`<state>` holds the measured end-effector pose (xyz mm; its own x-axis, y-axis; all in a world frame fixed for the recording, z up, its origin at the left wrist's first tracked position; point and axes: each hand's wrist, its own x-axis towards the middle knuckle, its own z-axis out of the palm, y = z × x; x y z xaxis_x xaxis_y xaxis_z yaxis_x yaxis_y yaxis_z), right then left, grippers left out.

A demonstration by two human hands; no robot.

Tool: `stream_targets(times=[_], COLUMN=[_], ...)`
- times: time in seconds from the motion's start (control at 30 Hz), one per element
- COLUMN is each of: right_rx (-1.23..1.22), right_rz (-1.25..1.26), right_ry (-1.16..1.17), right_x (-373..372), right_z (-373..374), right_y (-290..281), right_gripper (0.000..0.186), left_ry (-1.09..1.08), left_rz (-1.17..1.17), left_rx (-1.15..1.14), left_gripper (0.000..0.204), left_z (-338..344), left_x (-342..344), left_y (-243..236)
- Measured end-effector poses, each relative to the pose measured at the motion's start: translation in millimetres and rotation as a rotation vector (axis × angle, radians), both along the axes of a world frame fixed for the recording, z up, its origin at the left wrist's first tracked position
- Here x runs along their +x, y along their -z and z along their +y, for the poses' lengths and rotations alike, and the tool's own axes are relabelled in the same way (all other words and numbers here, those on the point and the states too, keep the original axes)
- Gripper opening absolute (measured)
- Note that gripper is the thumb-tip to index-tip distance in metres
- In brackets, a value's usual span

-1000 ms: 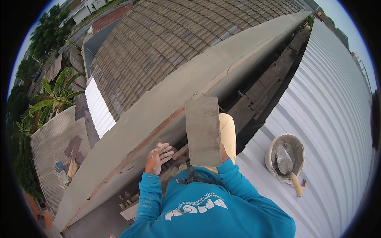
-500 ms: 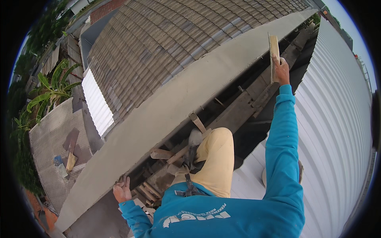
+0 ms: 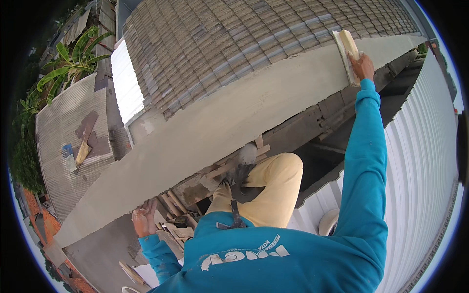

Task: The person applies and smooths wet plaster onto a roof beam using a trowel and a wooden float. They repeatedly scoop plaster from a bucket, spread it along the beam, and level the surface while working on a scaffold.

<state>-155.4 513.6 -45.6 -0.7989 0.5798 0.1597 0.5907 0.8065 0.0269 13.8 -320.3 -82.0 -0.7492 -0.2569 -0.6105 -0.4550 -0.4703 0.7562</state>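
Wooden float (image 3: 346, 53) far along grey plastered wall top (image 3: 234, 122), flat against its upper edge, right hand (image 3: 361, 66) clenched round its handle, arm fully stretched. Left hand (image 3: 144, 219) rests with fingers loosely spread on wall's lower edge, grasping nothing. Tiled roof (image 3: 244, 44) beyond wall. Corrugated metal roof (image 3: 420, 161) to right. White bucket (image 3: 328, 222) mostly hidden under right arm, contents unseen.

1. An outdoor rooftop building site, seen from high up.
2. A freshly plastered grey wall top (image 3: 229, 127) runs across the middle.
3. Beyond it lies a tiled roof (image 3: 244, 44); on the right, white ribbed metal roofing (image 3: 425, 161).
4. Far left: lower sheet roofs (image 3: 63, 127) and banana plants (image 3: 78, 58).
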Motion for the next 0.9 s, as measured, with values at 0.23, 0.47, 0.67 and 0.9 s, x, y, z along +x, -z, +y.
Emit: stream_targets(times=[0.23, 0.47, 0.67, 0.9], right_rx=[0.073, -0.065, -0.202, -0.450], right_rz=[0.171, 0.206, 0.181, 0.124], right_ry=[-0.275, -0.397, -0.487, -0.832], right_x=[14, 35, 59, 96], right_z=[-148, -313, -439, -623], right_y=[15, 1, -4, -14], right_gripper=[0.057, 0.051, 0.043, 0.040], left_ry=[-0.040, 0.028, 0.015, 0.035], left_rz=[0.169, 0.267, 0.286, 0.333], left_rx=[0.117, 0.224, 0.254, 0.232], left_gripper=[0.020, 0.042, 0.066, 0.058], left_z=[-1, 10, 16, 10], left_x=[13, 14, 19, 18], left_y=[24, 26, 28, 50])
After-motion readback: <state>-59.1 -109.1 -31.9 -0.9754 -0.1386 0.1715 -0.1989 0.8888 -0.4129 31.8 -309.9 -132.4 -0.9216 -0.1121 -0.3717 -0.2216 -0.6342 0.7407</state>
